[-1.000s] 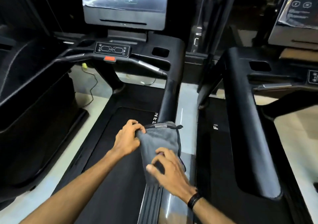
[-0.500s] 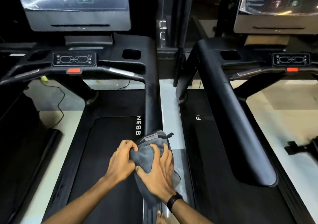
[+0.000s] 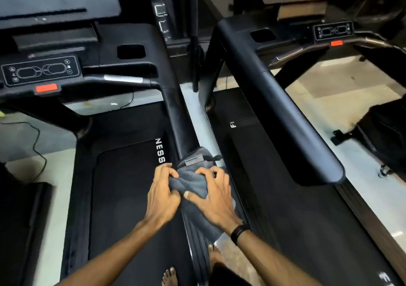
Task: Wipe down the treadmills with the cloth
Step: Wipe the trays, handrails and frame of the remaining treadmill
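Gripping grey cloth (image 3: pixel 190 181) on handrail (image 3: pixel 179 123), both hands.

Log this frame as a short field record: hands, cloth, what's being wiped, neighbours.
left hand: grips cloth, fingers curled
right hand: grips cloth, fingers curled
cloth: grey, bunched over the near end of the handrail
handrail: black, right side of left treadmill
left treadmill belt: black, bare foot at its near end
right treadmill handrail: untouched
wristband: black, right wrist
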Motion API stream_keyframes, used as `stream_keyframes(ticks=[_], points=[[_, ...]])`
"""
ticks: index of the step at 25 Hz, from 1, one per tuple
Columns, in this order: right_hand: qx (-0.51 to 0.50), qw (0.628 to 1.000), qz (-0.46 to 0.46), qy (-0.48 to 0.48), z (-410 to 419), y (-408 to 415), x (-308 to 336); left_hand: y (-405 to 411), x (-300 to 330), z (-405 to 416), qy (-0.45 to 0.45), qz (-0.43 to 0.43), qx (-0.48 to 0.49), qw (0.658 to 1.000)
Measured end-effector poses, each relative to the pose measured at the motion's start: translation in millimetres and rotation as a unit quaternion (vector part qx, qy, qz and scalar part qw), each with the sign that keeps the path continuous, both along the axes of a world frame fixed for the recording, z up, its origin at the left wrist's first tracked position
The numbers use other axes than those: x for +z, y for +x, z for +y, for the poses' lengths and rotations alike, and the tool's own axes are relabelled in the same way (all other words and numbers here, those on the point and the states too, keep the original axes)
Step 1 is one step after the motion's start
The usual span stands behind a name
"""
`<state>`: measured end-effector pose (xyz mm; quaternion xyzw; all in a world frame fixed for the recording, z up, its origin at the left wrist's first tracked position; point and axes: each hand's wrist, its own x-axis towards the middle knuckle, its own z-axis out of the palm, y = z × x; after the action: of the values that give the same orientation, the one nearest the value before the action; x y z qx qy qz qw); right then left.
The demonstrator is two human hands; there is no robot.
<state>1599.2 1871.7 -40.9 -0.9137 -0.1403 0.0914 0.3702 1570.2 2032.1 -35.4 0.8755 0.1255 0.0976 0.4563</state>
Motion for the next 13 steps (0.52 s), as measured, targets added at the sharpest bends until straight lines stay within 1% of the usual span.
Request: stream_keyframes(ticks=[2,5,8,10,12,13], points=[[-0.031,0.999,-0.010,0.006,1,-6,-2,-4,-1,1,-0.007,-0.012,-0.019,1.000],[-0.064,0.998,-0.003,0.019,-1,-16,-2,-8,2,6,0.001,-0.037,-0.058,0.998],[-0.105,0.994,0.012,0.018,-6,-36,-2,-8,1,4,-0.027,-0.063,-0.099,0.993],[-0.136,0.990,0.027,0.015,-9,-52,-3,-10,2,-4,-0.058,-0.083,-0.109,0.989],[-0.158,0.987,0.038,0.000,-8,-56,-3,-1,0,-14,-0.091,-0.115,-0.065,0.987],[-0.161,0.986,0.047,-0.013,-4,-50,-1,4,-3,-18,-0.121,-0.120,-0.015,0.985]])
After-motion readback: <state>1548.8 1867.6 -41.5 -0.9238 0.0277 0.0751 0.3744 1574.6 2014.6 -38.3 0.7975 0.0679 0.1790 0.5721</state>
